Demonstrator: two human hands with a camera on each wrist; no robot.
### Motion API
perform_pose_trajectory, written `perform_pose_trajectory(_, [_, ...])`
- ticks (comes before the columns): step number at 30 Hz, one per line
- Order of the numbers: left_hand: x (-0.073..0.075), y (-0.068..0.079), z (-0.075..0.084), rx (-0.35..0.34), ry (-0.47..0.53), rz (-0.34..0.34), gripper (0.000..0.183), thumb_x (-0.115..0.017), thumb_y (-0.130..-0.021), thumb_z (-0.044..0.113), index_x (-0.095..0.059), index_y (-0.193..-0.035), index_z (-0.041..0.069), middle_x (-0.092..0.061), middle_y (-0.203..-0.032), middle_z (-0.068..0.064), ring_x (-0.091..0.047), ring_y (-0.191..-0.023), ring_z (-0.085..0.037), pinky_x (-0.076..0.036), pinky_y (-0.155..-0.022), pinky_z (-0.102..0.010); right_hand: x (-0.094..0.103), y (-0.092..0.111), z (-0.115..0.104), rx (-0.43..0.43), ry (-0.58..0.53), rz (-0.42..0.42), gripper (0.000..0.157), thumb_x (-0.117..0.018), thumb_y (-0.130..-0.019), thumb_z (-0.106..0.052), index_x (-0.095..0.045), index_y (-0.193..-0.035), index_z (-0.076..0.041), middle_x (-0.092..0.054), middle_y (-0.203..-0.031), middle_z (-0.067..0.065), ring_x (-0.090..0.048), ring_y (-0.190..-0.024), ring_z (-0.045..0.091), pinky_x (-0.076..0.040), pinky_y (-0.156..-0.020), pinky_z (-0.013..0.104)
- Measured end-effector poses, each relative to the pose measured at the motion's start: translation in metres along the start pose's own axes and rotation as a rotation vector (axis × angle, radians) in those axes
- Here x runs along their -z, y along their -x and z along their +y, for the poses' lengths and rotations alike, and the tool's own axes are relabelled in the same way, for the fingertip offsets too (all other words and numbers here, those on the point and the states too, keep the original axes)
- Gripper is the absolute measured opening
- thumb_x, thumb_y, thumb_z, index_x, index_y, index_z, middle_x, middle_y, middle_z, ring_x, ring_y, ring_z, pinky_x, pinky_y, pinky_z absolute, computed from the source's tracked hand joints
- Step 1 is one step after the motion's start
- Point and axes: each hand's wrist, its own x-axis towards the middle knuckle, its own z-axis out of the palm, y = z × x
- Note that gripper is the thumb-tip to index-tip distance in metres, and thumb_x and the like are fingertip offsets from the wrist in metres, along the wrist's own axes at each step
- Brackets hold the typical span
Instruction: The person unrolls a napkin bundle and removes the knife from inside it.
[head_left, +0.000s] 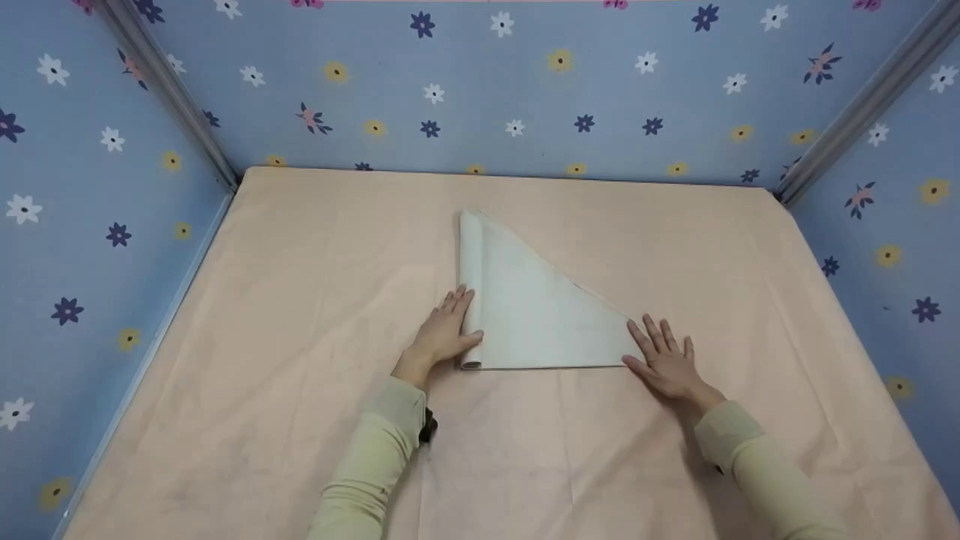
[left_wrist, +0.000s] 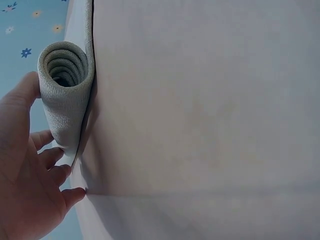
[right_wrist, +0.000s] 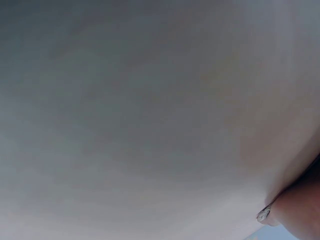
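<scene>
A pale green-white towel (head_left: 551,315) lies on the cloth, its upper right edge slanting down to a short right side. Its left side is wound into a narrow roll (head_left: 471,251); the left wrist view shows the spiral end (left_wrist: 62,100) with several layers. My left hand (head_left: 444,330) rests against the outer side of this roll, fingers extended and thumb on the near part. On the towel's right end, my right hand (head_left: 670,367) lies with fingers spread, fingertips at the corner. In the right wrist view only a fingertip (right_wrist: 302,212) and a bit of towel show.
A peach cloth (head_left: 315,247) with creases covers the table. Blue flowered panels (head_left: 495,97) stand behind and on both sides, joined by grey metal posts (head_left: 172,97) at the back corners.
</scene>
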Motion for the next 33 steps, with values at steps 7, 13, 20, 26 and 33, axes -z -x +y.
perform_pose_trajectory(7, [0.002, 0.002, -0.002, -0.001, 0.009, 0.000, 0.075, -0.051, -0.085, 0.037, -0.014, -0.143, 0.007, -0.009, -0.147, -0.012, -0.006, -0.133, -0.028, -0.011, -0.106, -0.046, -0.002, -0.001, 0.001, -0.006, 0.004, -0.008, 0.066, -0.033, -0.091, -0.050, -0.011, -0.143, -0.016, 0.002, -0.147, 0.014, 0.008, -0.132, 0.036, 0.011, -0.095, 0.062])
perform_pose_trajectory(13, [0.002, 0.001, -0.001, 0.028, -0.042, -0.022, 0.075, -0.050, -0.086, 0.039, -0.012, -0.143, 0.008, -0.008, -0.148, -0.010, -0.006, -0.134, -0.026, -0.012, -0.106, -0.043, -0.001, -0.001, 0.000, -0.006, 0.012, -0.008, 0.066, -0.033, -0.091, -0.049, -0.010, -0.143, -0.016, 0.002, -0.148, 0.014, 0.008, -0.132, 0.035, 0.011, -0.096, 0.061])
perform_pose_trajectory(20, [0.004, 0.001, 0.001, 0.032, -0.065, -0.024, 0.075, -0.050, -0.086, 0.039, -0.012, -0.143, 0.008, -0.009, -0.147, -0.009, -0.007, -0.134, -0.025, -0.012, -0.106, -0.043, 0.000, 0.000, -0.001, -0.006, 0.016, -0.004, 0.066, -0.034, -0.092, -0.049, -0.011, -0.143, -0.015, 0.002, -0.147, 0.014, 0.007, -0.132, 0.036, 0.010, -0.096, 0.062])
perform_pose_trajectory(26, [0.007, 0.002, 0.005, 0.014, -0.074, -0.023, 0.074, -0.051, -0.086, 0.038, -0.015, -0.142, 0.007, -0.011, -0.147, -0.011, -0.008, -0.133, -0.026, -0.013, -0.106, -0.044, -0.001, 0.000, 0.000, 0.000, 0.009, 0.001, 0.065, -0.034, -0.092, -0.048, -0.011, -0.143, -0.016, 0.001, -0.147, 0.014, 0.006, -0.132, 0.036, 0.010, -0.096, 0.062])
perform_pose_trajectory(33, [0.009, 0.001, 0.011, -0.024, -0.094, -0.010, 0.073, -0.053, -0.086, 0.037, -0.017, -0.142, 0.005, -0.012, -0.146, -0.013, -0.009, -0.133, -0.027, -0.015, -0.105, -0.046, 0.000, 0.000, 0.001, 0.009, 0.009, 0.012, 0.065, -0.035, -0.091, -0.048, -0.013, -0.143, -0.015, 0.000, -0.148, 0.014, 0.006, -0.132, 0.036, 0.009, -0.096, 0.062])
